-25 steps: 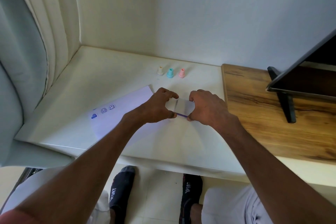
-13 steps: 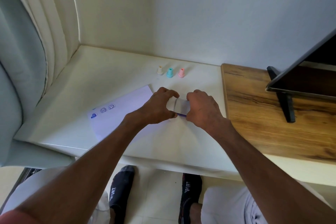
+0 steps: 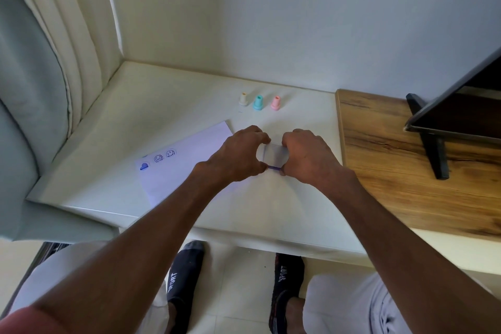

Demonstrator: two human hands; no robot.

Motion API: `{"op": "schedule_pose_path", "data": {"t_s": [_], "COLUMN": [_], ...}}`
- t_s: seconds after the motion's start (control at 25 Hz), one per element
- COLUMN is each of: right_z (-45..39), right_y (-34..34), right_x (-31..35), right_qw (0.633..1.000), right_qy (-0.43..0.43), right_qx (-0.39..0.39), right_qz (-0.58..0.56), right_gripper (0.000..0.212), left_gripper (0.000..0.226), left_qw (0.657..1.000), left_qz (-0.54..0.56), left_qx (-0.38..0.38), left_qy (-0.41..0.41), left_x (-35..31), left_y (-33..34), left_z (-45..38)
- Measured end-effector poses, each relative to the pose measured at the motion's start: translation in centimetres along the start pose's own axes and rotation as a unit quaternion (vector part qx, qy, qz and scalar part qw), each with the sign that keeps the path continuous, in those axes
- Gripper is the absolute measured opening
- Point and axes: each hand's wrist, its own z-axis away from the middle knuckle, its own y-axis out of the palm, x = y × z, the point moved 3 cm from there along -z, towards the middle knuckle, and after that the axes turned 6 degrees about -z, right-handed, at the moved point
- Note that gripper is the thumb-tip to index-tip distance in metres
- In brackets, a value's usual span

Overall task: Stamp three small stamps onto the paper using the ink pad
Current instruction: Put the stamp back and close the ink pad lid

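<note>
Gripping from both sides, the left hand (image 3: pixel 238 156) and right hand (image 3: pixel 306 157) close their grip on the ink pad (image 3: pixel 273 156), a small white case with a blue strip along its near edge. Left fingers (image 3: pixel 259 134) curl over the far left corner, the thumb pressing the near edge; right fingers cover the case's right side. The pad sits low at the worktop (image 3: pixel 168 106); whether it rests on the surface cannot be told.

Paper (image 3: pixel 189 168) lies just left of the pad, partly under the left wrist, turned at an angle. Three blue prints show near its left edge: a solid heart (image 3: pixel 144 166) and two round faces (image 3: pixel 158 158) and (image 3: pixel 170 153).

Three stamps stand upright in a row beyond the hands, apart from them and from each other: cream stamp (image 3: pixel 243 98), teal stamp (image 3: pixel 258 102), pink stamp (image 3: pixel 275 102).

A wooden top (image 3: pixel 406 171) adjoins the worktop on the right, carrying a dark screen (image 3: pixel 458 106) on a black foot.
</note>
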Motion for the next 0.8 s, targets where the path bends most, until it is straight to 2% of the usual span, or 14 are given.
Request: {"op": "schedule_pose_path", "data": {"t_s": [0.44, 0.64, 0.8], "right_z": [-0.2, -0.6, -0.7], "right_y": [0.3, 0.2, -0.5], "right_x": [-0.2, -1.0, -1.3], "right_qw": [0.998, 0.998, 0.999], "right_qy": [0.019, 0.009, 0.0], "right_qx": [-0.051, -0.012, -0.031], "right_qz": [-0.017, -0.054, -0.042], "right_gripper": [0.062, 0.074, 0.059], "left_gripper": [0.055, 0.057, 0.068], "left_qw": [0.999, 0.999, 1.0], "left_qz": [-0.024, -0.034, -0.014], "left_qx": [-0.024, -0.034, -0.015], "left_qy": [-0.002, -0.007, -0.016], "left_x": [-0.3, -0.5, -0.2], "left_y": [0.0, 0.1, 0.0], "left_z": [0.2, 0.1, -0.1]}}
